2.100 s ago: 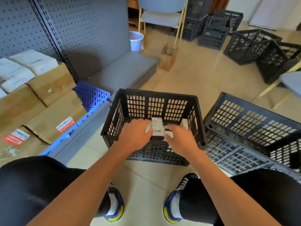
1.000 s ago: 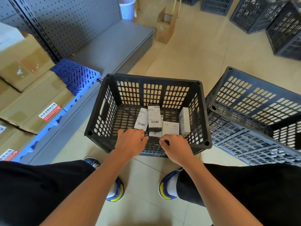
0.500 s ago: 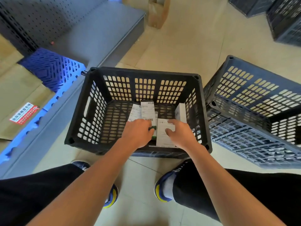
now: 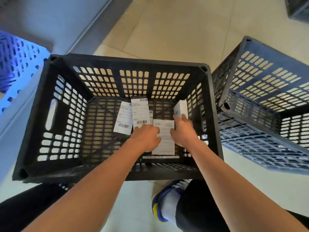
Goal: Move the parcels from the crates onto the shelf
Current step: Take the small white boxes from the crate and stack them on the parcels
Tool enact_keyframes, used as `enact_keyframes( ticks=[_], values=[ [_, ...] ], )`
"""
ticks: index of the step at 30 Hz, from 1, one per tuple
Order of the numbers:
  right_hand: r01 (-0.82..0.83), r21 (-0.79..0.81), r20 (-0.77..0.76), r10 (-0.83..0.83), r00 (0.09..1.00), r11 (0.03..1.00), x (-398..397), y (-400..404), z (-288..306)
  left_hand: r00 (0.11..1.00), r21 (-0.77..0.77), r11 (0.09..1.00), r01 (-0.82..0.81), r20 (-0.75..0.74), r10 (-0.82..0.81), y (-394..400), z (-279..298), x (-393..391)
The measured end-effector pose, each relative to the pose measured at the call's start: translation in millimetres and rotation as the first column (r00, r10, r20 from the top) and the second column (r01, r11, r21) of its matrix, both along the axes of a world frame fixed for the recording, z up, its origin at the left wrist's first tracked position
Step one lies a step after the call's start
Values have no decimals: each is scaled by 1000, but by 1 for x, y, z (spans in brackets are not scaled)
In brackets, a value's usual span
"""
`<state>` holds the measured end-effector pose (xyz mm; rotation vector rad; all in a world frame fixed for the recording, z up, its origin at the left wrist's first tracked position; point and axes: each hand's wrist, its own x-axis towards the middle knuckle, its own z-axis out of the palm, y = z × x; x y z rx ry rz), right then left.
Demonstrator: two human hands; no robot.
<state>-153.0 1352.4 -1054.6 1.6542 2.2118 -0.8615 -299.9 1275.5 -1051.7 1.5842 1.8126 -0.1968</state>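
Since a moment ago both hands have gone deeper into the crate (image 4: 50, 91) and the view has closed in; retrieval is under way, nothing lifted yet. Left hand (image 4: 147, 137) lies over the near end of the barcoded parcels (image 4: 140, 113); whether its fingers grip cannot be told. Right hand (image 4: 183, 131), fingers spread, reaches toward the upright box (image 4: 181, 107). The parcels lie flat on the crate floor, long axes running away from the person.

Your way into the black crate (image 4: 55, 114) is open from above; its left half lies bare; parcels (image 4: 139, 113) crowd the right wall; a second crate (image 4: 260, 84) flanks that side.
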Motion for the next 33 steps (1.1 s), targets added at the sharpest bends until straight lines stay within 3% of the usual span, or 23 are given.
enact_keyframes(
  ticks=[9, 18, 25, 33],
  values=[
    [15, 0, 73, -15, 997, 1000, 12, 1, -36, 995, -78, 993, 94, 50, -90, 15, -34, 9],
    [44, 143, -16, -42, 999, 989, 6, 2, -35, 981, -138, 971, 193, 64, -186, 11, -46, 6],
    [30, 137, 40, -36, 999, 990, 4, 6, -34, 989, -96, 993, 67, 135, -54, 9, -45, -3],
    [173, 121, -148, -155, 977, 977, 5, 3, -5, 946, 26, 973, -231, 240, 218, 6, -33, -18]
  ],
)
